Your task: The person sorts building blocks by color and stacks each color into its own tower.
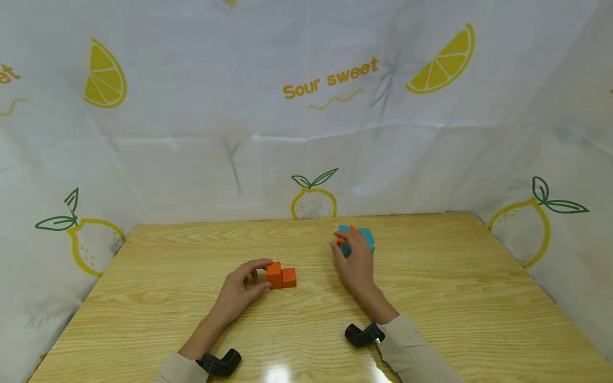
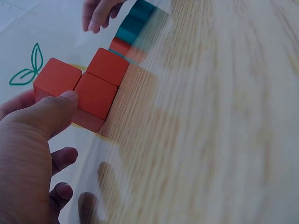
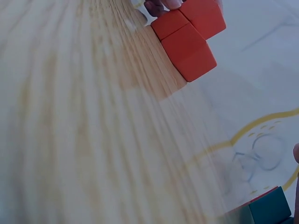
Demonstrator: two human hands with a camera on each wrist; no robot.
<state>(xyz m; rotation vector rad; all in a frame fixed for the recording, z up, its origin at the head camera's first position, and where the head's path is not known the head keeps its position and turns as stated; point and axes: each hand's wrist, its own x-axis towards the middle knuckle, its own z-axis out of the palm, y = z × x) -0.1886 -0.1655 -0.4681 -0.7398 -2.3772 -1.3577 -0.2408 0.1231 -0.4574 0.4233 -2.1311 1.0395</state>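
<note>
Three orange blocks stand left of centre on the table. Two are stacked and one sits against the stack's right side. My left hand (image 1: 238, 290) pinches the upper orange block (image 2: 58, 77) between thumb and forefinger, its other fingers loose. Below it are the lower orange block (image 2: 96, 94) and the neighbouring orange block (image 1: 289, 277). Farther back, my right hand (image 1: 356, 263) is over a cluster of teal blocks (image 1: 367, 236) with some orange pieces, partly covered by the hand. Its fingers hang loosely bent in the left wrist view, with nothing seen between them.
The wooden table (image 1: 431, 298) ends at a white cloth backdrop (image 1: 201, 175) printed with lemons and lettering. Black wrist devices are on both wrists. Between the orange blocks and the teal cluster lies a stretch of bare wood.
</note>
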